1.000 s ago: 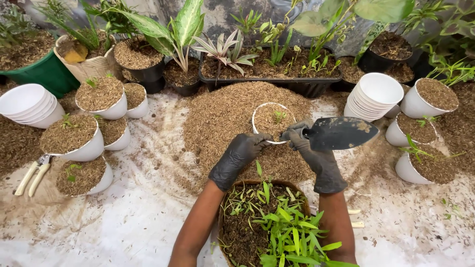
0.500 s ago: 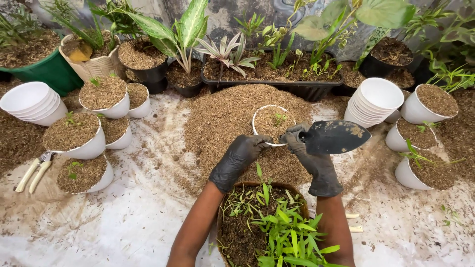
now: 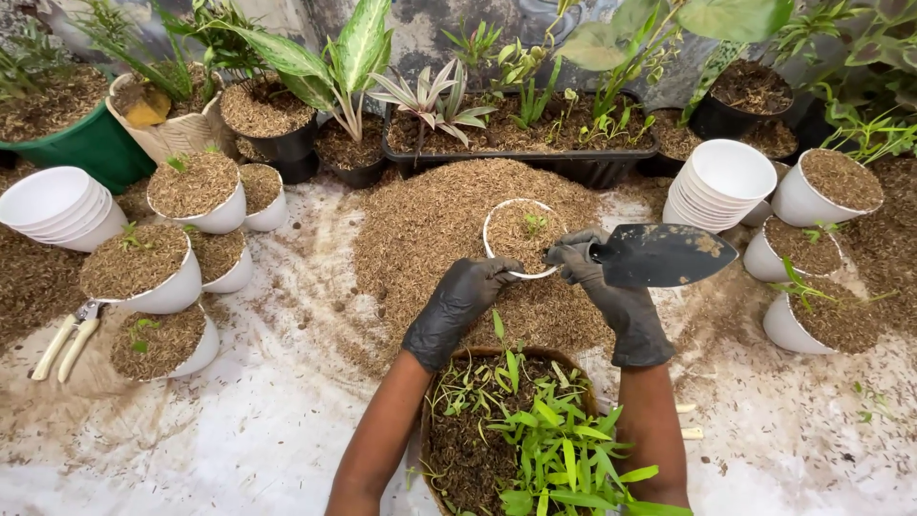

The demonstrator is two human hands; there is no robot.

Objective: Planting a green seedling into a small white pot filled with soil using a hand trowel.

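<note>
Nearest you, the basket of seedlings (image 3: 506, 430) sits between your forearms. Just beyond it, your left hand (image 3: 465, 291) grips the white pot's (image 3: 521, 237) near rim, and your right hand (image 3: 583, 263) clasps the trowel (image 3: 664, 255). You seem to be settling 1 sprout; next calls for firming the mulch (image 3: 430, 210).

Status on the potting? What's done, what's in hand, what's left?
Done: filled white pots with seedlings sit at left and right. In hand: the left hand steadies a small white pot on the husk pile, already filled and holding a seedling; the right hand grips a trowel. Left: stacks of empty pots and, and seedlings in the basket.
</note>
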